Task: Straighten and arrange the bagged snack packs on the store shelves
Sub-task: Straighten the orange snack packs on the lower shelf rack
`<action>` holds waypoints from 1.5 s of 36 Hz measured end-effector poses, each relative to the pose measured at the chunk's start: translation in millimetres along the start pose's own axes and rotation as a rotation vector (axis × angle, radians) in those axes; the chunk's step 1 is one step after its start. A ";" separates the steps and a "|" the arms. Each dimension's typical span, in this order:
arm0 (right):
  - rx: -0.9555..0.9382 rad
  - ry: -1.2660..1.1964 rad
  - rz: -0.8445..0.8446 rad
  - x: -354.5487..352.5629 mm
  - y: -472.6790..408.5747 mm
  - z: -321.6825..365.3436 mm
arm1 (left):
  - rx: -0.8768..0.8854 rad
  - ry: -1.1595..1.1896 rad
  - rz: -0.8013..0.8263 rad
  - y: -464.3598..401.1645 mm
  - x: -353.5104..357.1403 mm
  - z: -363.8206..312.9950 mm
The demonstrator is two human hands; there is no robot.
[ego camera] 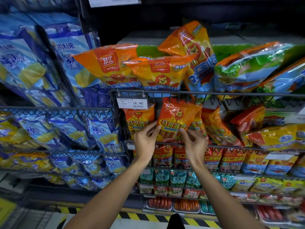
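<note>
Price tag reads 16.90; orange bag perhaps "1984".

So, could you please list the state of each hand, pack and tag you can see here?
left hand: fingers on the pack's left edge
right hand: fingers curled at its lower right
orange-red pack: held, tilted
orange bag: leaning askew on the upper shelf
price tag: hanging from the rail
</note>
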State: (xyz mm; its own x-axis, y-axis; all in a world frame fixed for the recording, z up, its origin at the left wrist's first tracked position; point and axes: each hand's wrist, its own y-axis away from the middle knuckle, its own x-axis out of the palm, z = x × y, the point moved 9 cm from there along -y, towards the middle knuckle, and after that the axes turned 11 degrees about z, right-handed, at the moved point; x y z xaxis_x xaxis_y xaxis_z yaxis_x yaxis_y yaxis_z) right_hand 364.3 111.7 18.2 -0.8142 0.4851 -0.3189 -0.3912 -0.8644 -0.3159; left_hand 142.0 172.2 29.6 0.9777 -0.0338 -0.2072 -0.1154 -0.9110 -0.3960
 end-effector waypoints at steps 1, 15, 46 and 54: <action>0.004 -0.002 0.018 2.2 -0.8 -2.6 | 0.008 -0.007 -0.003 1.5 -0.9 0.8; -0.152 0.167 0.166 25.0 -8.8 17.4 | -0.012 -0.304 -0.016 5.6 -22.9 11.8; -0.013 0.181 0.063 -32.9 6.8 -7.0 | 0.521 -0.652 0.359 36.8 52.8 -36.9; -0.057 0.242 0.090 -33.7 8.9 -5.2 | 0.398 -0.775 0.514 31.5 66.1 -17.4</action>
State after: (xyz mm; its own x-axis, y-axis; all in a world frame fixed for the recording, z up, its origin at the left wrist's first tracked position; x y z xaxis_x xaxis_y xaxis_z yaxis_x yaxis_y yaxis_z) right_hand 390.5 88.3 21.5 -0.7159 0.4299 -0.5501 -0.2914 -0.9000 -0.3242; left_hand 206.1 134.1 19.0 0.4258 0.0215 -0.9046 -0.6793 -0.6528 -0.3352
